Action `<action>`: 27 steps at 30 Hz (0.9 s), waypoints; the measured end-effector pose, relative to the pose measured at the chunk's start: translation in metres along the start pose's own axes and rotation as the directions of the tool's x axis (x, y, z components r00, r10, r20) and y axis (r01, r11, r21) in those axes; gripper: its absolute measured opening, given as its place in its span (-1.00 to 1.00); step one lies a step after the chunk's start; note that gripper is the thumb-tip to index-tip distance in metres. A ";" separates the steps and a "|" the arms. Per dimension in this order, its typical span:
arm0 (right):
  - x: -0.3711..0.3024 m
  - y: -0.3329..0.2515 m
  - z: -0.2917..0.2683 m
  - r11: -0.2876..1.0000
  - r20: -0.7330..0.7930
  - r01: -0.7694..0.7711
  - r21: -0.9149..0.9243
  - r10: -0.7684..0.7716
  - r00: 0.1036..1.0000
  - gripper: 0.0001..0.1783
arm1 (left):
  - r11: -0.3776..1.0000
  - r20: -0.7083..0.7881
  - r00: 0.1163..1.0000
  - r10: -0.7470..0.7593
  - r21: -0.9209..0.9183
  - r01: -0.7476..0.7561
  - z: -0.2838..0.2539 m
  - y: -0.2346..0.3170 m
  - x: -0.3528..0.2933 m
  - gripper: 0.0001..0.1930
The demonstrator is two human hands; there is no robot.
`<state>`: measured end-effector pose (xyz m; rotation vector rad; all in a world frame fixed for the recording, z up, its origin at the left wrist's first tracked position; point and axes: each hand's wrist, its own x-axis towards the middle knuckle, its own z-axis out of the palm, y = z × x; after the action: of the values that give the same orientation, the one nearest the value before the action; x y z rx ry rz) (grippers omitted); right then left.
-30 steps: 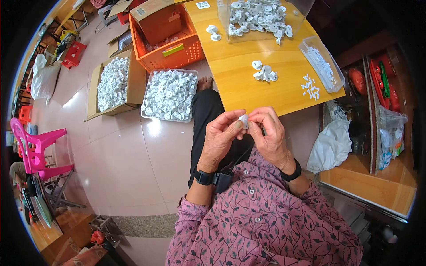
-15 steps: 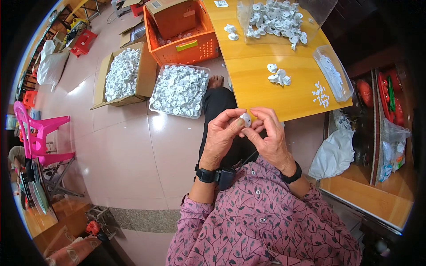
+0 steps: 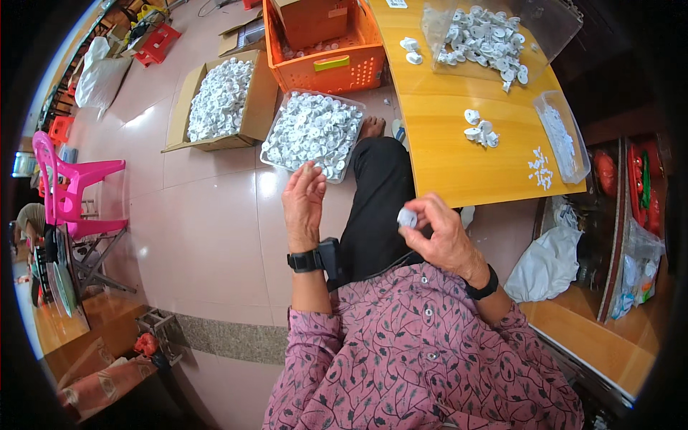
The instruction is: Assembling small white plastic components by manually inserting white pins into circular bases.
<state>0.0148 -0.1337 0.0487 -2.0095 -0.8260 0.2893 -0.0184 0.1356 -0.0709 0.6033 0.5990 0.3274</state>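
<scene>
A small white round plastic part (image 3: pixel 407 217) is pinched between the thumb and fingers of my right hand (image 3: pixel 441 235), above my lap. My left hand (image 3: pixel 304 204) is raised at the near edge of a clear plastic tub (image 3: pixel 267 155) heaped with white plastic parts (image 3: pixel 313 129). Its fingers are drawn together, and I cannot make out whether anything is between the tips. On the yellow table (image 3: pixel 444 168) lie a small group of the white parts (image 3: pixel 484 134) and a scatter of tiny white pieces (image 3: pixel 540 170).
An open cardboard box (image 3: pixel 256 107) of white parts stands left of the tub, with an orange crate (image 3: pixel 326 75) behind. On the table are a clear bin (image 3: pixel 437 36) of parts and a clear tray (image 3: pixel 575 154) of small pieces. A pink chair (image 3: pixel 82 179) stands far left.
My hands have separated. The left has moved left to the tub, while the right has come down slightly, keeping the white part. The view has shifted a little.
</scene>
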 end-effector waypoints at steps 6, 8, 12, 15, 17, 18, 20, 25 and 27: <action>-0.023 0.017 0.000 0.999 0.234 -0.044 -0.026 0.049 0.971 -0.67 | 0.959 -0.189 0.951 -0.244 -0.195 0.208 -0.090 -0.045 0.065 -0.85; -0.027 0.020 -0.003 0.998 0.248 -0.031 -0.058 0.045 0.968 -0.67 | 0.920 -0.214 0.909 -0.358 -0.247 0.304 -0.108 -0.062 0.081 -0.88; -0.041 0.036 -0.009 0.987 0.257 -0.103 -0.127 0.133 0.957 -0.67 | 0.892 -0.227 0.864 -0.448 -0.174 0.417 -0.114 -0.096 0.098 -0.91; -0.042 0.032 -0.016 0.970 0.256 -0.221 -0.097 0.239 0.937 -0.68 | 0.884 -0.259 0.849 -0.460 -0.051 0.464 -0.108 -0.116 0.107 -0.90; -0.040 0.025 -0.020 0.973 0.301 -0.229 -0.010 0.221 0.928 -0.68 | 0.881 -0.262 0.858 -0.442 0.056 0.470 -0.102 -0.123 0.108 -0.87; -0.038 0.021 -0.021 0.982 0.304 -0.189 -0.017 0.185 0.934 -0.69 | 0.869 -0.258 0.870 -0.421 0.162 0.468 -0.100 -0.125 0.111 -0.83; -0.036 0.021 -0.019 0.985 0.305 -0.173 -0.015 0.169 0.937 -0.68 | 0.848 -0.243 0.864 -0.441 0.201 0.490 -0.096 -0.127 0.116 -0.77; -0.032 0.026 -0.017 0.991 0.298 -0.131 -0.033 0.135 0.945 -0.67 | 0.761 -0.286 0.881 -0.376 0.447 0.470 -0.102 -0.149 0.134 -0.54; -0.030 0.021 -0.016 0.990 0.326 -0.115 -0.080 0.136 0.935 -0.67 | 0.715 -0.287 0.876 -0.389 0.505 0.483 -0.119 -0.162 0.145 -0.53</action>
<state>0.0099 -0.1712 0.0366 -2.1051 -0.9219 0.6993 0.0414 0.1258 -0.3114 0.9851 0.9896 -0.2792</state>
